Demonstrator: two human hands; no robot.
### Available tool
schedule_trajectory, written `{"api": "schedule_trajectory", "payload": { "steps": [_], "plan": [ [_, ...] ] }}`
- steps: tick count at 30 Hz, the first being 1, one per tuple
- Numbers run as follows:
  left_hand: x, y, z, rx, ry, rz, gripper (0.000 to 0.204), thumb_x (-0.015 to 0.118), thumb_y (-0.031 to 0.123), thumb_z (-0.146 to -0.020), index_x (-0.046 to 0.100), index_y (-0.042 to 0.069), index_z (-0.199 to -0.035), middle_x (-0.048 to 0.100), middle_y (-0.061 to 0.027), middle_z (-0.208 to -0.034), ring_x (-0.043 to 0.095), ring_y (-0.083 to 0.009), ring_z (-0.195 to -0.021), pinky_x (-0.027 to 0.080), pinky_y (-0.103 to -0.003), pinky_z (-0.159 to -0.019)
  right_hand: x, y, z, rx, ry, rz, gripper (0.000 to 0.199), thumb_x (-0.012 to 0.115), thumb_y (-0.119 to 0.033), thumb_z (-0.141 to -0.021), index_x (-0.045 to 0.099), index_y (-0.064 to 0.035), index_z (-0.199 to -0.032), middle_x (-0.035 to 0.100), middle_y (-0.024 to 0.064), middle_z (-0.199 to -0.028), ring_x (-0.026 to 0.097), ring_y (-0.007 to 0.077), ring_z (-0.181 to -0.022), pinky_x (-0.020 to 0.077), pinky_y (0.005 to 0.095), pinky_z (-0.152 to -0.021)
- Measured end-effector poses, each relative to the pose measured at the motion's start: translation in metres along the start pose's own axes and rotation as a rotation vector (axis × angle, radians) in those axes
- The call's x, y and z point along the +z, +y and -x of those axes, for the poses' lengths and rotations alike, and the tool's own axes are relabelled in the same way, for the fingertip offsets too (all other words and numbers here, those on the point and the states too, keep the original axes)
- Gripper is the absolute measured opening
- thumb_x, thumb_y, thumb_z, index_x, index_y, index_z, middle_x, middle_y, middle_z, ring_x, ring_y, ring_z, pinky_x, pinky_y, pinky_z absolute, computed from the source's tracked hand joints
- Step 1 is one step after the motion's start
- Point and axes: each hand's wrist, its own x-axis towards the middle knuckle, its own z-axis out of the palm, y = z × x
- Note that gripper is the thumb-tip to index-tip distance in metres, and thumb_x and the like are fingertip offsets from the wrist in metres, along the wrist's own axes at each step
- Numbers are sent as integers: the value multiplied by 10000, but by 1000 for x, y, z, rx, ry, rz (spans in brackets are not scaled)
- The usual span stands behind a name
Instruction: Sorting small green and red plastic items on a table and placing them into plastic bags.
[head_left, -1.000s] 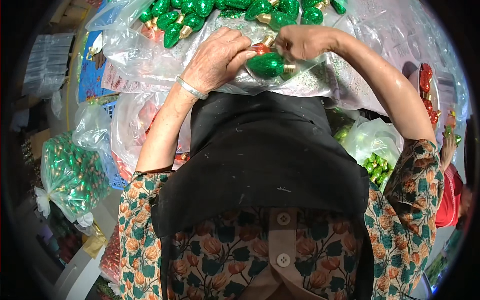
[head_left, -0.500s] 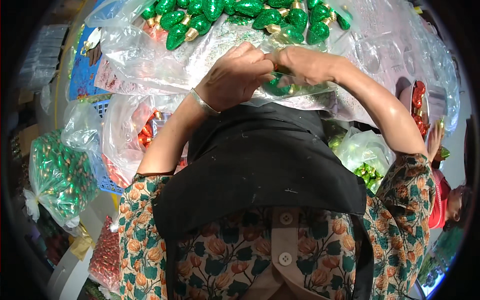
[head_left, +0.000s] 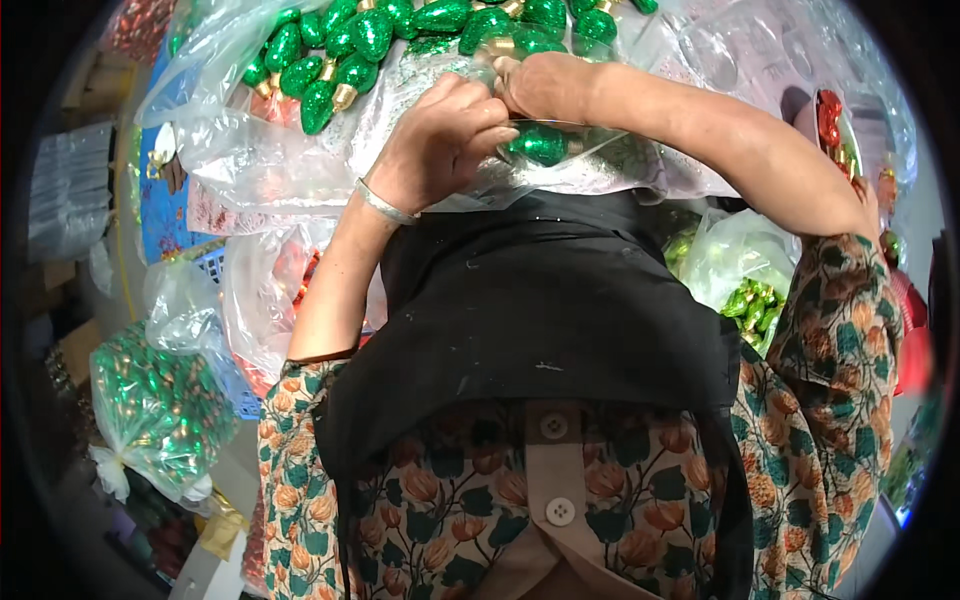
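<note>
My left hand (head_left: pixel 445 140), with a bangle at its wrist, is closed with curled fingers at the edge of a clear plastic bag (head_left: pixel 600 150). Close against it, my right hand (head_left: pixel 545 88) is bent inward, its fingers pinched on the same bag and partly hidden. Just below the hands, a green glittery bulb ornament (head_left: pixel 540 143) shows through the plastic. Beyond them lies a pile of similar green bulb ornaments (head_left: pixel 372 35) with gold caps, on a sheet (head_left: pixel 385 125) dusted with green glitter.
Loose clear plastic (head_left: pixel 235 130) covers the table's left side. Below it stand a blue crate (head_left: pixel 245 402) and a tied bag of green and red ornaments (head_left: pixel 165 410). Small light-green ornaments (head_left: pixel 752 305) fill a bag at right. Red ornaments (head_left: pixel 829 120) and another person's red clothing (head_left: pixel 912 345) are farther right.
My right hand has moved left across the bag and turned inward, its forearm now reaching farther over. My left hand has shifted slightly left. The whole view has also shifted.
</note>
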Motion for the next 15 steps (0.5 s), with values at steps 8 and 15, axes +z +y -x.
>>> {"api": "schedule_trajectory", "payload": {
  "steps": [8, 15],
  "plan": [
    [8, 7, -2, -135, 0, -86, 107, 607, 146, -805, 557, 52, -807, 495, -89, -760, 468, -288, -767, 417, -367, -694, -6, 8, 0, 10, -352, 45, 161, 615, -99, -716, 654, -58, -866, 648, 161, -913, 649, 289, -805, 519, 364, -688],
    [6, 13, -3, -164, -4, -106, 108, 611, 151, -804, 578, 53, -834, 519, -93, -784, 481, -293, -786, 421, -376, -709, -25, 3, 4, -93, -70, 35, 150, 592, -95, -726, 606, -28, -860, 645, 128, -818, 649, 289, -771, 521, 371, -644]
  ]
}}
